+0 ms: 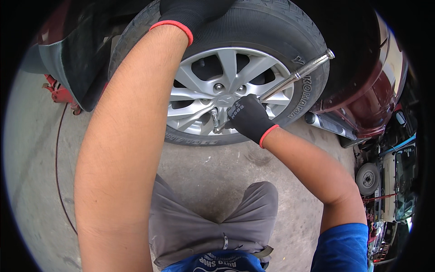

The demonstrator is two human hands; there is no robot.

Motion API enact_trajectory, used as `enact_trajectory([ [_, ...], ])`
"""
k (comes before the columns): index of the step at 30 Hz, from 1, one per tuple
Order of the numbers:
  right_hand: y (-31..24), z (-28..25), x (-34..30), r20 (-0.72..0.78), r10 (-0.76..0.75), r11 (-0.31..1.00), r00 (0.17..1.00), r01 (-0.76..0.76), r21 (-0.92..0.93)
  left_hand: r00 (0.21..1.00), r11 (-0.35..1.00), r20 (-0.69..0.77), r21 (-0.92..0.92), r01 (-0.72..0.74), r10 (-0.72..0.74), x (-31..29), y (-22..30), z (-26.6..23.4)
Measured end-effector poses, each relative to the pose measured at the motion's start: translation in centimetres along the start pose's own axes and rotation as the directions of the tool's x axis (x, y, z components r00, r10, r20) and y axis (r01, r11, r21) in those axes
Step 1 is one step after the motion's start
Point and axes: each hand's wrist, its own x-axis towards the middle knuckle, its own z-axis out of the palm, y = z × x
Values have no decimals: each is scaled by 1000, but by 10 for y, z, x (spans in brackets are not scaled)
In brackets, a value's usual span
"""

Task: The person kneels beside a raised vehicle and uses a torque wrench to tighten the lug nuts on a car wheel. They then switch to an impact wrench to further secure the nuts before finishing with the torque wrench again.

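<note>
A car wheel with a silver multi-spoke alloy rim (229, 63) and a black tire (260, 31) stands before me. Wearing a black glove with a red cuff, my right hand (249, 117) is closed around a long chrome lug wrench (297, 75) near its socket end. The wrench slants from the lower left of the hub up past the tire's right side. Its socket end (215, 119) reaches to a lug position at the lower left of the hub. My left hand (197, 10), gloved alike, rests against the tire's top; its fingers are hidden.
Dark red bodywork (378, 97) and a side step (331, 125) lie to the right of the wheel. A red floor jack (61, 94) stands at the left, near a dark hose (57, 167) on the concrete. A spare wheel (368, 178) and another vehicle (398, 181) are far right.
</note>
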Motion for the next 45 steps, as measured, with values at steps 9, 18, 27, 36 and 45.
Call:
enact_trajectory([
  [9, 3, 6, 11, 30, 36, 999, 999, -36, -20, 995, 999, 96, -44, 30, -25, 0, -1, -7],
  [18, -44, 192, -49, 129, 374, 517, 918, -322, 793, 997, 999, 78, -39, 19, -16, 2, 1, -1],
  [27, -172, 248, 7, 299, 570, -371, 766, -85, 925, 997, 995, 73, -90, 43, -36, 0, 8, 2],
  [36, -113, 173, -27, -30, 273, 311, 962, -58, 949, 994, 995, 93, -87, 57, -49, 3, 11, -3],
  [45, -51, 101, -29, 60, 110, 849, 992, -125, 513, 999, 999, 51, -52, 14, -11, 3, 5, -3],
])
